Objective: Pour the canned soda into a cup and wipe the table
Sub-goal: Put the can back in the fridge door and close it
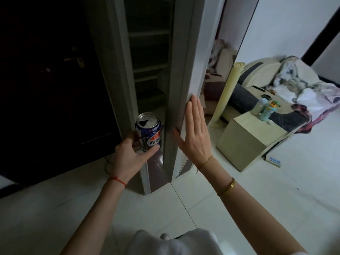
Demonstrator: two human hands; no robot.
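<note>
Pale floor tiles (230,208), left hand (128,153) gripping soda can (149,131), cabinet door (184,70) ajar

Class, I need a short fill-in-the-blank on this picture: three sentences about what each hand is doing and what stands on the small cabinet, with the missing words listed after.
1. The left hand grips a blue soda ____ whose top is already open.
2. The right hand lies flat, fingers straight, against the edge of the cabinet ____.
3. On the small cabinet to the right stand ____ bottles.

Missing words: can; door; two
</note>
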